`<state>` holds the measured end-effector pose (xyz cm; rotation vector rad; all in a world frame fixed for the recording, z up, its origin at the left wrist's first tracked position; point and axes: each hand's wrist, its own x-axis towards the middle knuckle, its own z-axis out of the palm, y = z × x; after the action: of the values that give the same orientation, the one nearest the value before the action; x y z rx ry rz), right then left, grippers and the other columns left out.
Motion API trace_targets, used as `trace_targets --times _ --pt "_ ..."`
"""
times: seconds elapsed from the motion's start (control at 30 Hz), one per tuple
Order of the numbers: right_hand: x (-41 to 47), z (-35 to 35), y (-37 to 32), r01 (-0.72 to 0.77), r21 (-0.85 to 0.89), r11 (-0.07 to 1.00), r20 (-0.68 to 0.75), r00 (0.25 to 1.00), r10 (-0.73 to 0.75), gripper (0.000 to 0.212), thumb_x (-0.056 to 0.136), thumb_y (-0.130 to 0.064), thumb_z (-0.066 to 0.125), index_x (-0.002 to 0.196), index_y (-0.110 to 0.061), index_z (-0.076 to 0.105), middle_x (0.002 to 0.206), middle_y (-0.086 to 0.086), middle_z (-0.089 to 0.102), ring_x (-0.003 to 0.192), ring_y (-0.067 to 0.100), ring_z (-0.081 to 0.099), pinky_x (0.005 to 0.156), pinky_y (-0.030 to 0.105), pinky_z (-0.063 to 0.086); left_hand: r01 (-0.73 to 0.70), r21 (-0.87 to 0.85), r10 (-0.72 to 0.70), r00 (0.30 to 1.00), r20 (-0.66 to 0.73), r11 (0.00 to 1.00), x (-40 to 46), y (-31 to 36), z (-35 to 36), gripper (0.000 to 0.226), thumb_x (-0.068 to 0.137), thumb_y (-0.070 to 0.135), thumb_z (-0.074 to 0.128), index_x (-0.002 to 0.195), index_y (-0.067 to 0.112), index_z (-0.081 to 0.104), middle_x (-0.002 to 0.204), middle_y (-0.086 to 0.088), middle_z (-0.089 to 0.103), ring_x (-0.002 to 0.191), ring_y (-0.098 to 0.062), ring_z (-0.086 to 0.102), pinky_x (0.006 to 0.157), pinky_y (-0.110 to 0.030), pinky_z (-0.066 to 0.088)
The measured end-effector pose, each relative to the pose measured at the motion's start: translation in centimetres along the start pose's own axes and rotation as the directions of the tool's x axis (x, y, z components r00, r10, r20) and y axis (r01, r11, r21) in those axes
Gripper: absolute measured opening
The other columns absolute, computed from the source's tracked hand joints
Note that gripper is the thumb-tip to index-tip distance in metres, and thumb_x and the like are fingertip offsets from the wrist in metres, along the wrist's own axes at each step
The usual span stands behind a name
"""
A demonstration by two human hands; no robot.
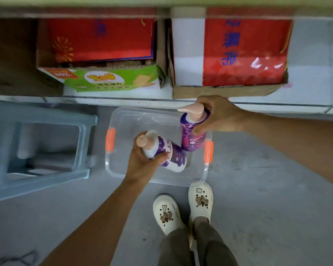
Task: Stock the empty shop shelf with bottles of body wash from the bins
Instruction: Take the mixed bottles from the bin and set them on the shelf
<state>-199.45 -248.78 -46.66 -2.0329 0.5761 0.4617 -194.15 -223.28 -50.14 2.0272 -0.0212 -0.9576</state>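
Above the clear bin [112, 169] with orange latches, the left hand [142, 162] grips a tilted purple-and-white bottle [169, 154] near its pump, while the right hand [217, 116] clasps a second bottle [192, 139] over the bin's right side.

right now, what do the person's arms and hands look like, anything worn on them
Both arms are bare from the frame edge to the fingers: no sleeves, gloves, watch, bracelets or rings show on the left hand or the right hand. The nails are short and look unpainted. Lower down, the person wears dark olive trousers and cream clog shoes with small charms on top.
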Motion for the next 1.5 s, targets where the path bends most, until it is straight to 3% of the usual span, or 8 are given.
trace_targets --times 0.13,0.23,0.47,0.57,0.7,1.1,1.3,1.5 --pt "-3.7 -4.1 -5.6 -0.030 0.201 0.979 -0.011 0.999 0.033 0.062 0.053 -0.021 0.090 0.110 -0.023 0.066 0.102 -0.007 0.072 0.096 0.011 0.067 0.084 0.027 0.055 -0.009 -0.114 0.004 0.999 -0.045 0.993 -4.4 6.2 -4.3 0.060 0.073 0.009 0.082 0.122 0.020 0.050 0.103 0.004 0.068 0.079 0.005 0.066 0.062 -0.008 0.051" --pt "-7.3 -6.7 -10.1 -0.019 0.304 0.952 -0.046 0.998 0.035 0.053 0.060 -0.012 0.088 0.109 -0.018 0.069 0.102 -0.003 0.073 0.095 0.011 0.069 0.082 0.023 0.055 -0.054 -0.203 0.041 0.997 -0.068 0.978 -7.8 11.3 -6.4 0.051 0.074 0.008 0.081 0.118 0.018 0.056 0.100 0.001 0.070 0.074 0.001 0.068 0.055 -0.011 0.050" --pt "-17.5 -12.1 -20.8 0.068 0.477 0.876 -0.122 0.992 -0.011 0.037 0.072 -0.016 0.082 0.107 -0.016 0.069 0.091 0.001 0.076 0.078 0.014 0.073 0.060 0.020 0.054 -0.177 -0.286 0.184 0.983 -0.001 0.942 -17.8 23.8 -10.0 0.051 0.069 0.042 0.073 0.114 0.019 0.065 0.095 0.000 0.077 0.084 -0.017 0.074 0.075 -0.036 0.060" --pt "-22.1 -14.5 -25.0 0.127 0.527 0.841 -0.206 0.978 -0.018 0.042 0.069 -0.031 0.081 0.106 -0.016 0.069 0.090 0.002 0.076 0.081 0.018 0.074 0.067 0.026 0.058 -0.211 -0.314 0.218 0.976 -0.012 0.926 -22.3 28.6 -11.3 0.039 0.075 0.049 0.066 0.102 0.021 0.069 0.086 0.001 0.077 0.076 -0.017 0.075 0.065 -0.031 0.058" --pt "-27.5 -17.2 -29.9 0.229 0.578 0.784 -0.322 0.946 -0.038 0.042 0.067 -0.037 0.078 0.100 -0.011 0.072 0.091 0.008 0.076 0.084 0.022 0.072 0.076 0.032 0.057 -0.256 -0.338 0.262 0.965 -0.029 0.906 -27.4 34.0 -12.8 0.048 0.067 0.059 0.065 0.090 0.017 0.072 0.082 -0.003 0.077 0.080 -0.024 0.075 0.082 -0.041 0.057" --pt "-42.5 -26.6 -37.5 0.485 0.451 0.749 -0.591 0.791 -0.157 0.038 0.070 -0.047 0.066 0.080 -0.011 0.065 0.075 0.002 0.074 0.069 0.012 0.071 0.061 0.013 0.051 -0.460 -0.396 0.521 0.851 0.058 0.795 -40.0 47.6 -13.8 0.063 0.073 0.058 0.064 0.105 0.004 0.068 0.087 -0.015 0.076 0.078 -0.031 0.074 0.076 -0.040 0.058" --pt "-48.0 -34.8 -37.1 0.528 0.388 0.756 -0.707 0.697 -0.124 0.058 0.065 -0.056 0.066 0.094 -0.006 0.067 0.086 0.009 0.076 0.081 0.022 0.072 0.082 0.031 0.052 -0.517 -0.424 0.598 0.798 0.076 0.743 -43.6 54.9 -10.4 0.060 0.079 0.057 0.063 0.101 0.003 0.070 0.088 -0.015 0.076 0.076 -0.030 0.074 0.073 -0.037 0.058" --pt "-52.3 -44.5 -34.9 0.564 0.311 0.765 -0.770 0.621 -0.145 0.055 0.065 -0.057 0.066 0.095 -0.010 0.067 0.075 0.004 0.075 0.066 0.018 0.072 0.070 0.029 0.054 -0.489 -0.519 0.610 0.788 0.083 0.702 -45.6 62.2 -4.0 0.077 0.061 0.060 0.071 0.116 0.007 0.064 0.092 -0.014 0.076 0.078 -0.030 0.074 0.067 -0.037 0.057"
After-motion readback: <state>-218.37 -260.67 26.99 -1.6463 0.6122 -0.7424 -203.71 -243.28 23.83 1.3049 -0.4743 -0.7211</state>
